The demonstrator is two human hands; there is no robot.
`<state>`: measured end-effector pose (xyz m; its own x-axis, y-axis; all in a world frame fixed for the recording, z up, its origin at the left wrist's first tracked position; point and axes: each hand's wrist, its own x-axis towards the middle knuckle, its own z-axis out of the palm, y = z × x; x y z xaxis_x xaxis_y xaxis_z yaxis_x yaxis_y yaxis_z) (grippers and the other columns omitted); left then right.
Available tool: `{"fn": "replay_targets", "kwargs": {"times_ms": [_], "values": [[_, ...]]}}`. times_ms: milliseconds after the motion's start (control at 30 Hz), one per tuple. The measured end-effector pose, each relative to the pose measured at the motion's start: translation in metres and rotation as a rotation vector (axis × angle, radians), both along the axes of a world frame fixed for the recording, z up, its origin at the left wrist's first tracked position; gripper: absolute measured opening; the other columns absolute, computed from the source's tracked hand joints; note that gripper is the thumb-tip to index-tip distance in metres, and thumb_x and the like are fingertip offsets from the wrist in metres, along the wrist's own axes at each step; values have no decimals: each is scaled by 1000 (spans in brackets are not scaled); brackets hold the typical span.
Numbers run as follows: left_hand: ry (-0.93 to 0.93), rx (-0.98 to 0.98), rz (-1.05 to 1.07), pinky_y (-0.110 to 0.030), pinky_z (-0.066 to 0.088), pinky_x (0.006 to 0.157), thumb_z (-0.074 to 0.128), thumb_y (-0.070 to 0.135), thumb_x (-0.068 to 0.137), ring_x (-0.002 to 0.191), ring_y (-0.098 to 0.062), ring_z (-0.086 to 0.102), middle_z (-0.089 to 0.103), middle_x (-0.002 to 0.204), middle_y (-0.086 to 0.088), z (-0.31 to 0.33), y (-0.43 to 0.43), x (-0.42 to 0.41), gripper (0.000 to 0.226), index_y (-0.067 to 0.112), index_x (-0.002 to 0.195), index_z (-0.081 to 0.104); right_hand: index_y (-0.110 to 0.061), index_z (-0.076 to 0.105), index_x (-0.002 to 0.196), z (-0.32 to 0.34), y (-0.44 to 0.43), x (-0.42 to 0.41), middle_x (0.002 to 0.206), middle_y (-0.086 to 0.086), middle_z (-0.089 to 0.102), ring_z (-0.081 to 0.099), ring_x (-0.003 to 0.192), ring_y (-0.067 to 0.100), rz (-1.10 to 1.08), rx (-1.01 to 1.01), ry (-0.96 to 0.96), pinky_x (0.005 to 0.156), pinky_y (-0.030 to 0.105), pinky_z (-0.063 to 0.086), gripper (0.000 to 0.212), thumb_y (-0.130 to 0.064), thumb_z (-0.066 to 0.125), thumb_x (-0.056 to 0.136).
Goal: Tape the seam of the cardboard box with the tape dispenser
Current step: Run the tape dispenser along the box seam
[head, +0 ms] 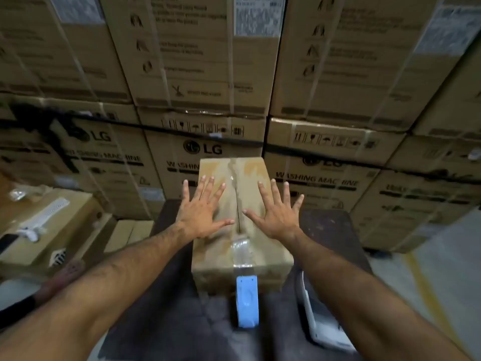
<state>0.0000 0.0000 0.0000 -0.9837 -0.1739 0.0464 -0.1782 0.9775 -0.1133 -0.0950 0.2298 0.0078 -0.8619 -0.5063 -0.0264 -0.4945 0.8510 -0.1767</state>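
A small cardboard box (256, 259) stands on a dark table (328, 225) in front of me, its top seam (237, 204) running away from me with a gap between the flaps. Clear tape (242, 252) covers the near end of the seam and hangs over the front face. A blue tape dispenser (246, 300) lies on the table against the box's near side. My left hand (201, 209) rests flat, fingers spread, on the left flap. My right hand (274, 211) lies the same way on the right flap.
A wall of large stacked washing-machine cartons (208, 74) stands right behind the table. A lower carton (44, 225) with white items on it sits to the left. A white object (322, 324) lies at the table's right near edge. Grey floor (442, 269) shows at right.
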Motion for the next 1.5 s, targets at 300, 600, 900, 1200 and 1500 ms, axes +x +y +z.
{"fn": "replay_targets", "kwargs": {"times_ms": [300, 600, 900, 1200, 1500], "values": [[-126, 126, -32, -70, -8, 120, 8, 96, 83, 157, -30, -25, -23, 171, -6, -58, 34, 28, 106, 31, 162, -20, -43, -9, 167, -68, 29, 56, 179, 1, -11, -20, 162, 38, 14, 58, -81, 120, 79, -8, 96, -95, 12, 89], [-159, 243, 4, -66, -11, 122, 11, 92, 87, 158, -29, -21, -19, 173, -6, -70, 35, 18, 100, 32, 163, -15, -22, 44, 160, -57, 55, 138, 126, 3, 67, 63, 113, 25, -132, -648, 72, 92, 42, 51, 68, -57, 57, 103], [-165, 224, -59, -63, -12, 124, 18, 82, 94, 158, -31, -21, -19, 172, -10, -70, 30, -3, 93, 30, 163, -17, -55, 10, 164, -127, 73, 197, 100, -9, 71, 70, 101, 16, -610, -827, -563, 92, 35, 53, 99, -74, 69, 87], [-189, 281, -16, -61, -15, 124, 12, 86, 91, 157, -29, -25, -21, 172, -8, -77, 41, -13, 95, 32, 163, -17, -29, 4, 170, -153, 43, 195, 65, -6, 40, 43, 53, -2, -679, -1070, -816, 59, 12, 40, 103, -31, 78, 97], [-166, 255, -33, -60, -15, 124, 11, 79, 97, 156, -27, -27, -23, 171, -7, -85, 43, -13, 86, 31, 163, -17, -40, 17, 167, -154, 35, 201, 80, -8, 69, 66, 69, -4, -589, -1130, -805, 66, 16, 53, 82, -31, 69, 103]]}}
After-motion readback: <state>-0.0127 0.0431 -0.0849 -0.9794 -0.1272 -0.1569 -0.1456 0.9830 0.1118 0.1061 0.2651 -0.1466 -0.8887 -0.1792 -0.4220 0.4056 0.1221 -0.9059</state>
